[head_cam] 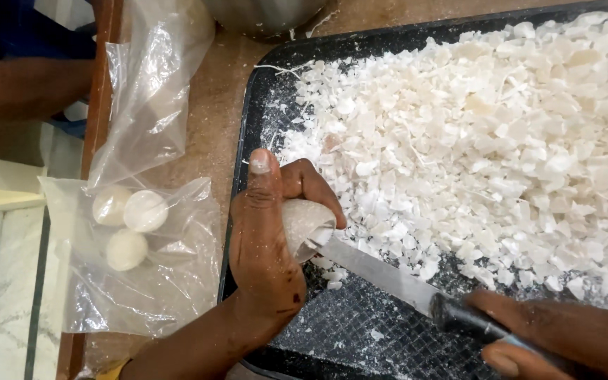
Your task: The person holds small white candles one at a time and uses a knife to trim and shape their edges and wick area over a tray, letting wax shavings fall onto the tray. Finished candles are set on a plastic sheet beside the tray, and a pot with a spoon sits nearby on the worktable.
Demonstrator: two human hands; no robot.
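My left hand (pixel 265 239) grips a white rounded lump (pixel 305 224) over the near left part of a black tray (pixel 248 119). My right hand (pixel 557 338), at the lower right, holds a knife by its dark handle (pixel 459 315). The steel blade (pixel 381 271) runs up and left, and its tip meets the underside of the white lump. A large heap of white shavings and chips (pixel 487 141) fills most of the tray.
A clear plastic bag (pixel 142 260) with three white balls (pixel 128 225) lies left of the tray on a brown counter (pixel 212 91). Another person's arm (pixel 22 77) shows at the upper left. A metal vessel's base (pixel 262 14) sits above the tray.
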